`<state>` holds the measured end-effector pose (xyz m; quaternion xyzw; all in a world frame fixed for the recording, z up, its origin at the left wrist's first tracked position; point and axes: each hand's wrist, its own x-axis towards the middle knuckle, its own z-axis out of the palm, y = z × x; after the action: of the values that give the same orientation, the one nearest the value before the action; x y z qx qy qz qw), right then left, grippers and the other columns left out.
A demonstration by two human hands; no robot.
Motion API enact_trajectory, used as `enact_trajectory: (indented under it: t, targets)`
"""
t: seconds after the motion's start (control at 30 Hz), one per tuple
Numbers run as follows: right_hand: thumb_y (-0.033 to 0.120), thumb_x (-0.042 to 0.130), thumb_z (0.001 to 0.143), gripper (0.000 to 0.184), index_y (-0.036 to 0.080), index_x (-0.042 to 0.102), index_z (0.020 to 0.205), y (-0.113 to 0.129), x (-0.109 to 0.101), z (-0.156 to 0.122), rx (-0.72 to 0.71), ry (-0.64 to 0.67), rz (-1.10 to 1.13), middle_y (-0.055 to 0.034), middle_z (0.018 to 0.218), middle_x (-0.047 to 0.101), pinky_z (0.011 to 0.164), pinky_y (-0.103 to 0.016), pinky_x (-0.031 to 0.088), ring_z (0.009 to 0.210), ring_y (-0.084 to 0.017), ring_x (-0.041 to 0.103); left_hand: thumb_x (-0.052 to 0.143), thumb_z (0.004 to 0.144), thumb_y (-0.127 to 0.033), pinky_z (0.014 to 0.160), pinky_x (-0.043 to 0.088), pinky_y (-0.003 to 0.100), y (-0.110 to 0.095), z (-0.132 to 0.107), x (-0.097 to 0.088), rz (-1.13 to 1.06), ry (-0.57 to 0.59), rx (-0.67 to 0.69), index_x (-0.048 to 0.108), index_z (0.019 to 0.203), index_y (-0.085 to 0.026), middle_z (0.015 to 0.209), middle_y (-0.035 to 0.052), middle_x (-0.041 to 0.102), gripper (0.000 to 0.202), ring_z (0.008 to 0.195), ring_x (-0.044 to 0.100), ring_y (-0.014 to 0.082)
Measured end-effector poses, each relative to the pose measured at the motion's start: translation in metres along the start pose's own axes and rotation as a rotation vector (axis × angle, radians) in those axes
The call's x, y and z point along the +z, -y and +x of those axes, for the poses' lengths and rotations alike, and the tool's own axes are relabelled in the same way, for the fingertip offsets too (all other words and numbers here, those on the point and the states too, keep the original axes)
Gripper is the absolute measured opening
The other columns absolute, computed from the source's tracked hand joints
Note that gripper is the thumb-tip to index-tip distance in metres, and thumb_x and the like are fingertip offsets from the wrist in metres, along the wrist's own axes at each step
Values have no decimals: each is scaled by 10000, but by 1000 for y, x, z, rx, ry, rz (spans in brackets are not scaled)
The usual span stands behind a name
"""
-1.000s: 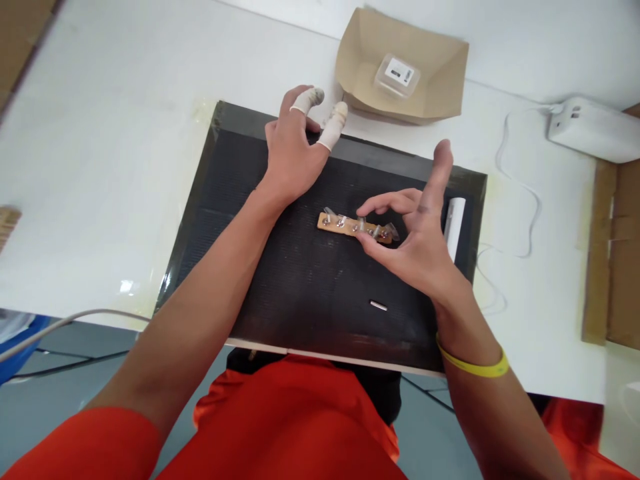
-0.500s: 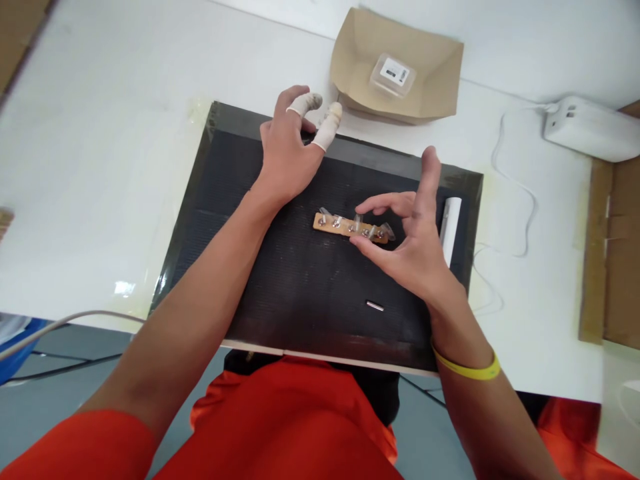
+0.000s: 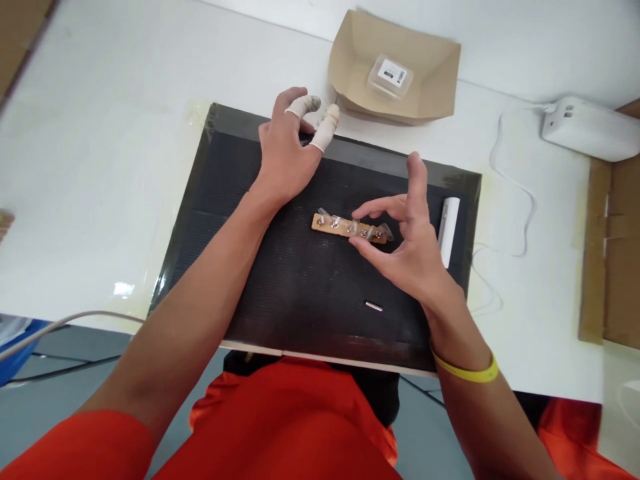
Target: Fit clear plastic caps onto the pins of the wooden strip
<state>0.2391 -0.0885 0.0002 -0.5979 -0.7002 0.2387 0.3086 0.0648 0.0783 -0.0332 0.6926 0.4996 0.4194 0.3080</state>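
Observation:
A narrow light-brown strip (image 3: 327,225) lies on the black mat (image 3: 300,287), with several small round metal pieces and clear, tape-like tabs along it. My right hand (image 3: 415,247) has thumb and a fingertip at the strip's two long edges, near its middle; another finger points up. At the mat's far edge is my left hand (image 3: 290,147), its fingers apart and white finger cots on two of them. Anything beneath that palm is hidden. A small shiny metal rod (image 3: 373,306) lies on the mat nearer to me.
Beyond the mat stands an open brown cardboard tray (image 3: 345,60) with a clear labelled plastic box (image 3: 390,77) inside. A white tube-like piece (image 3: 449,233) lies at the mat's right side. Further right are a white power block (image 3: 590,130) and its thin cable.
My right hand's raised finger has tipped left, and the hand has shifted slightly left. My left hand holds nearly the same pose. The whole view has shifted a little.

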Motion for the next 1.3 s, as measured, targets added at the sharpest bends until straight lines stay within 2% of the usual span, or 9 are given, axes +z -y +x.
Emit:
enact_trajectory:
  t: [0.1,0.3,0.43,0.6,0.73,0.9,1.0,1.17,1.3]
  targets:
    - [369,651,946,1036,378,-90,1670,-1,0,0,-30,-9,-35,6,1129,758,1126,-601,450,1106,-289,664,660,932,-598,1130,434,549,1,0,0,23,-1,4,691,1094,-319,1466,77,596,325,1020,713,301]
    - [471,595,1002,870,343,45,1664,-3,-1,0,-80,-4,-141,-41,1200,750,1078,-611,486,1089,-290,679,681,925,-531,1146,412,554,5,0,1,-2,-11,3,697,1088,-370,1472,7,608,230,1024,704,297]
    - [437,604,1004,847,346,82,1664,-2,-1,-1,-85,-25,-155,-32,1186,766,1091,-617,474,1141,-297,664,672,911,-559,1178,360,571,5,0,0,-19,15,-21,691,1109,-422,1489,-54,588,242,1074,685,329]
    - [395,612,990,838,330,129,1671,-1,0,-3,-61,-47,-159,-36,1222,767,1066,-607,488,1122,-295,670,670,908,-530,1140,403,582,1,0,0,9,3,-25,672,1059,-382,1476,-10,595,211,1026,694,307]
    - [339,633,959,899,344,90,1675,1,0,-4,-58,-30,-159,-15,1182,768,1056,-580,512,1091,-280,664,688,900,-507,1112,430,585,0,0,0,0,-10,-13,667,1014,-370,1461,1,612,179,986,706,288]
    - [334,641,942,922,315,91,1681,3,-1,-5,-54,-20,-145,-29,1186,764,1060,-575,498,1043,-280,665,677,921,-526,1136,375,570,3,1,0,7,10,-30,668,1073,-371,1500,-14,585,217,1036,691,311]
    - [379,663,936,948,304,87,1684,0,-2,-3,-77,-60,-127,-30,1183,759,1092,-580,468,1057,-276,662,673,929,-565,1147,359,574,4,2,0,0,30,-31,663,1100,-377,1507,-15,566,255,1058,677,314]
    - [505,753,871,1100,295,56,1696,-8,-3,1,-96,-82,-78,-42,1222,757,1116,-563,447,1145,-283,652,649,945,-624,1103,423,579,4,1,1,-16,18,3,681,1119,-289,1479,78,568,379,1015,686,299]
    - [540,791,849,1036,293,216,1675,-2,-8,-3,-56,-82,9,-62,1283,751,1175,-581,397,1215,-295,637,694,923,-643,1086,444,562,12,3,3,-68,-15,21,703,1072,-290,1449,79,584,383,976,687,287]
